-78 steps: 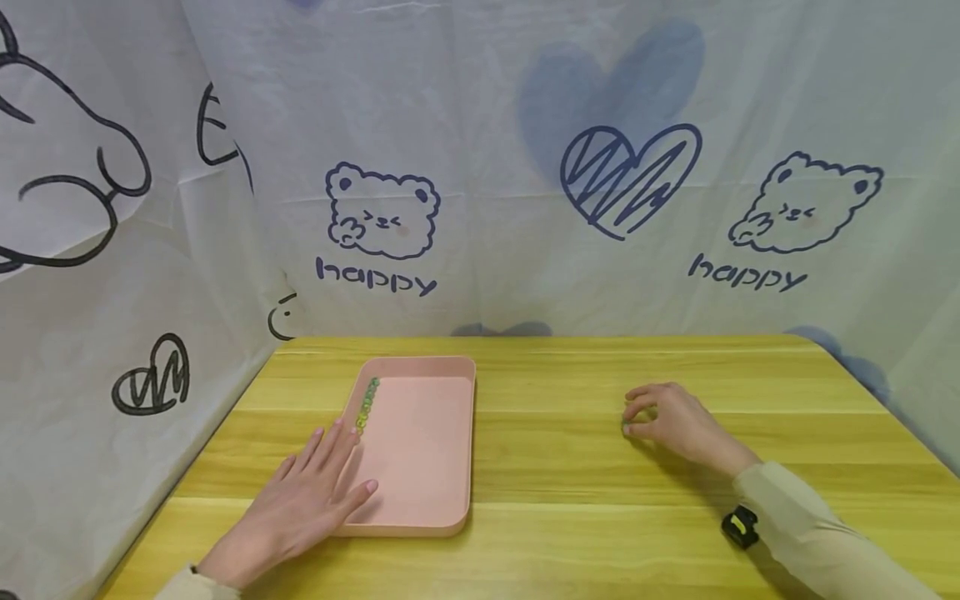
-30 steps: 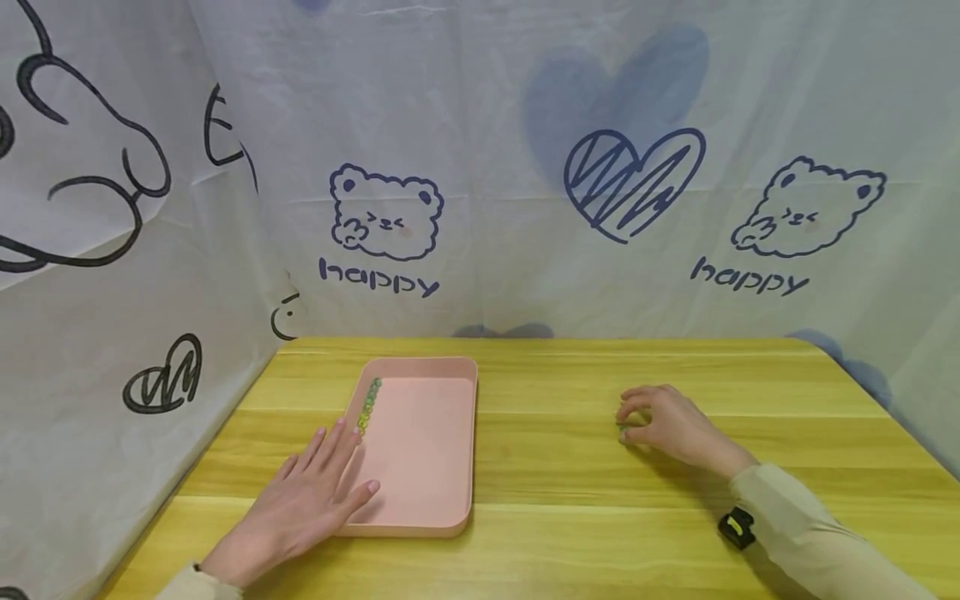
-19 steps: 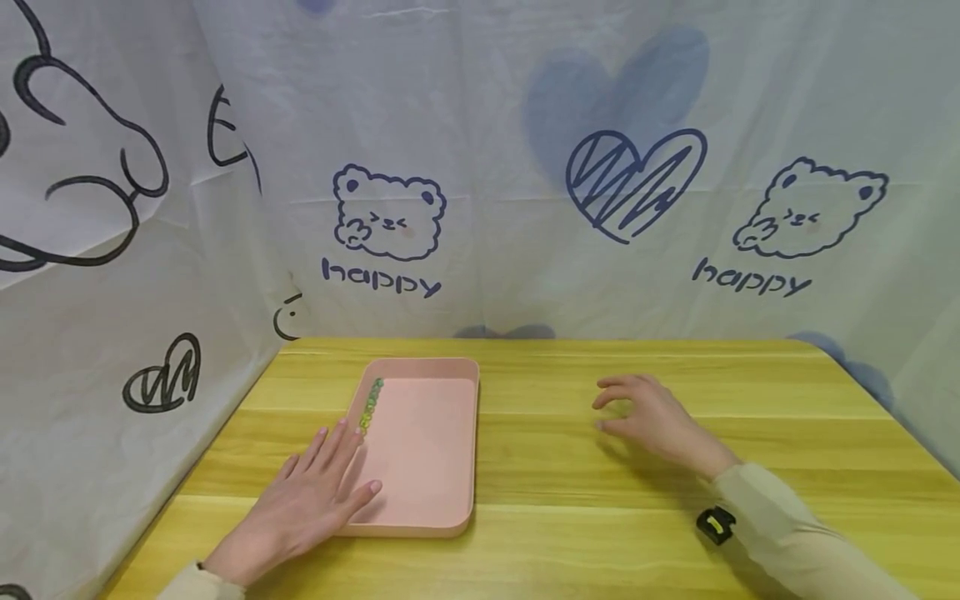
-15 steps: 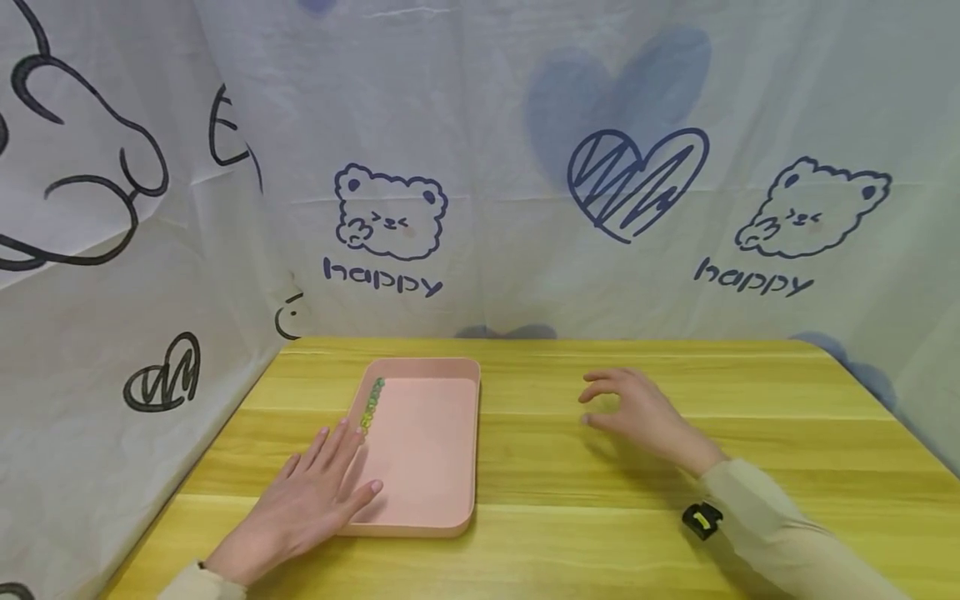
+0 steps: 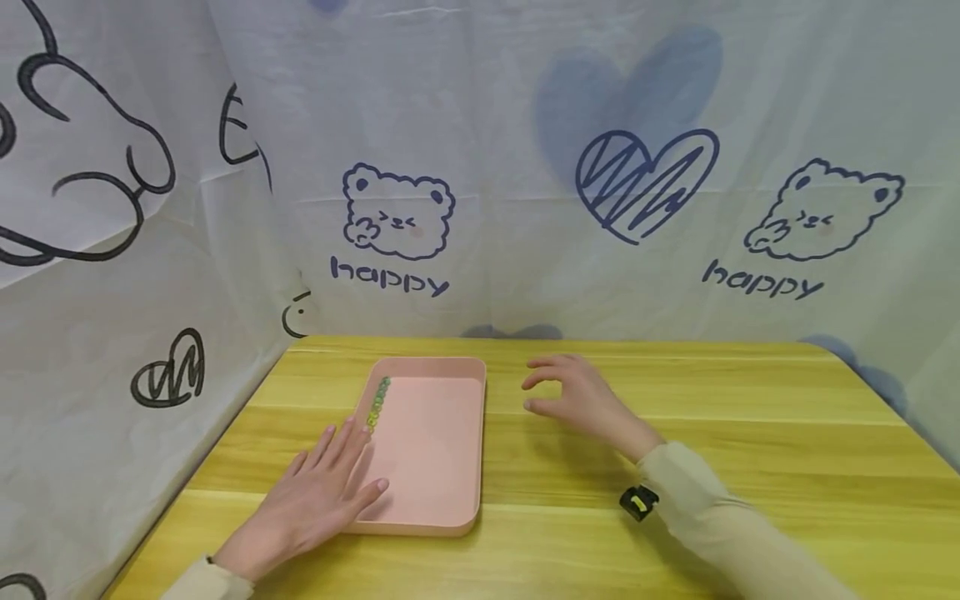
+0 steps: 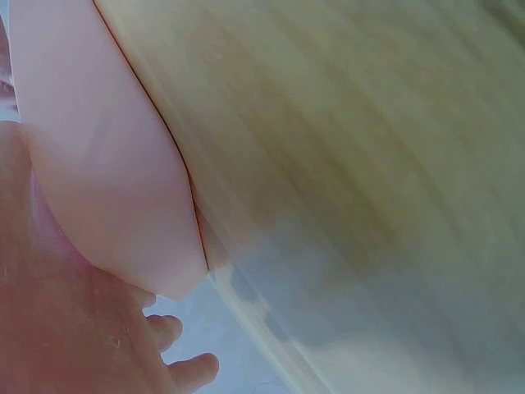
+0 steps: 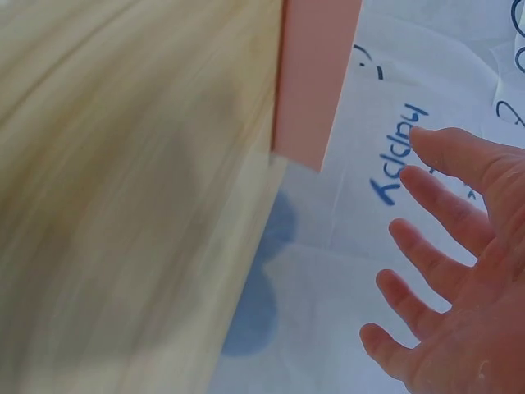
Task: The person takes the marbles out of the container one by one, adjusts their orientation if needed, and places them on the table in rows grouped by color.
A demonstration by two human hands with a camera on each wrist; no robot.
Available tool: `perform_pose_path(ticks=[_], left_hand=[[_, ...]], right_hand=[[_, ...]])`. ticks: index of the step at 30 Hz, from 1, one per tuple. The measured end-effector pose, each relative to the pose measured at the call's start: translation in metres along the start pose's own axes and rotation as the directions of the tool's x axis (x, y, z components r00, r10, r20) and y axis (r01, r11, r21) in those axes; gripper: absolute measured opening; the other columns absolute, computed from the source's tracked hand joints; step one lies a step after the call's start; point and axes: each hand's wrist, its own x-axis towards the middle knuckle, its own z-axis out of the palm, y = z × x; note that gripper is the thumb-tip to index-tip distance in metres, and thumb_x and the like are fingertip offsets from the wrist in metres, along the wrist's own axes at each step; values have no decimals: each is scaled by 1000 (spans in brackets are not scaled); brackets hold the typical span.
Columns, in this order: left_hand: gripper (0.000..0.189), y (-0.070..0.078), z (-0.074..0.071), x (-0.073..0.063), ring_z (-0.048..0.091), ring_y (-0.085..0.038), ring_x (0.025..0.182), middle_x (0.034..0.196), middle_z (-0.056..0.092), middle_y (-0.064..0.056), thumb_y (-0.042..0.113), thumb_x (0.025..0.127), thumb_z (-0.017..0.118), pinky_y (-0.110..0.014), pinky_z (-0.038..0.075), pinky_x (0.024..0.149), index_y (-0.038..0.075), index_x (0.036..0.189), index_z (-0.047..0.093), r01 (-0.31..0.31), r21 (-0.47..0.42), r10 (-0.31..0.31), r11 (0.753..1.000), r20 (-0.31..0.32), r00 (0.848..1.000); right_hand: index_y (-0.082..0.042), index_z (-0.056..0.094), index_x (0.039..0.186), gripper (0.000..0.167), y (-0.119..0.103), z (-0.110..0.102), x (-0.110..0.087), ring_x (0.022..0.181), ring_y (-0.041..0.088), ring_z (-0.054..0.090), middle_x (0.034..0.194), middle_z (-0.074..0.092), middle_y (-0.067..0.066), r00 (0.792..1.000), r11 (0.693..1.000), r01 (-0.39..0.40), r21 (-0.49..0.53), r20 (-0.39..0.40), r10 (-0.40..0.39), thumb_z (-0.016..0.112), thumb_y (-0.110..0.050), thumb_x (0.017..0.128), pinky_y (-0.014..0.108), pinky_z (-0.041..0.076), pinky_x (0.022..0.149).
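Note:
My left hand (image 5: 318, 492) rests with spread fingers over the near left edge of a shallow pink tray (image 5: 427, 454), fingertips by the row of beads. Along the tray's inner left side runs a line of several small, see-through green and yellow beads (image 5: 378, 404), its near end partly behind those fingers. To the right of the tray, above the table, is my right hand (image 5: 581, 400), thumb and forefinger apart. No object shows between them in the head view or the right wrist view, where the fingers (image 7: 431, 258) are spread loosely.
A yellow wood-grain table (image 5: 570, 533) carries the tray. White cloth (image 5: 517, 250) printed with bears, hearts and "happy" hangs behind and at the left. On my right wrist is a small black device (image 5: 639, 503).
My right hand has moved left toward the tray, its thumb and forefinger wider apart. The small green bead at its fingertips earlier is out of sight. My left hand stays in place.

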Motion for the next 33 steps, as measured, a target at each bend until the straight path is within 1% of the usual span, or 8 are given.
perform_pose_path(ticks=[4,9,14,17,22,25,29,33], left_hand=[[85,-1,-1,-1,10,-41,147,164,8,-13,69,97,32,-68,15,109,10,157,25,2,-1,-2,1000,-6,1000],[84,-1,-3,-2,10,-41,147,164,8,-13,69,97,32,-68,14,110,11,157,25,8,-5,-8,1000,-17,1000],[84,-2,-2,-3,9,-40,147,163,9,-13,69,97,31,-67,14,110,10,157,26,7,0,-7,1000,-24,1000],[84,-3,-1,-4,9,-41,147,163,9,-14,69,97,30,-67,14,110,10,156,26,8,3,-7,1000,-26,1000],[84,-1,0,-2,7,-39,148,163,7,-13,70,97,29,-67,13,111,11,157,24,14,-13,-14,1000,-10,1000],[84,0,1,-1,6,-38,148,164,6,-11,70,97,30,-66,12,111,12,157,23,15,-22,-14,1000,1,1000],[84,1,1,-1,7,-38,148,164,6,-10,70,97,30,-66,13,112,12,157,24,15,-16,-15,1000,0,1000],[83,0,0,-2,8,-38,148,164,6,-11,69,97,30,-66,14,111,11,157,26,9,-8,-9,1000,-9,1000]], right_hand=[[-15,75,107,24,-13,7,14,131,35,45,137,58,6,1000,1000,-5,24,15,4,76,-29,87,54,33,108],[-13,76,107,24,-27,18,32,129,34,46,136,58,7,999,1000,7,26,37,-8,75,-28,88,53,32,109],[-19,76,104,20,-41,30,46,130,30,46,136,59,4,998,1000,9,15,65,-10,75,-30,88,48,32,110],[-19,76,105,21,-49,36,53,131,29,45,137,58,2,997,1000,12,13,80,-13,75,-32,88,47,32,110],[-17,76,106,23,-59,43,63,131,29,45,136,59,2,995,999,31,11,98,-32,74,-32,88,45,31,111],[-17,76,107,23,-63,47,69,131,28,46,136,59,3,993,999,45,-15,111,-43,73,-32,90,44,29,112],[-18,76,108,24,-72,52,82,126,24,47,137,58,1,993,999,36,-34,118,-32,72,-33,90,42,33,109],[-19,77,107,23,-83,58,97,123,22,47,137,58,0,992,1000,19,13,121,-20,72,-33,90,40,38,105]])
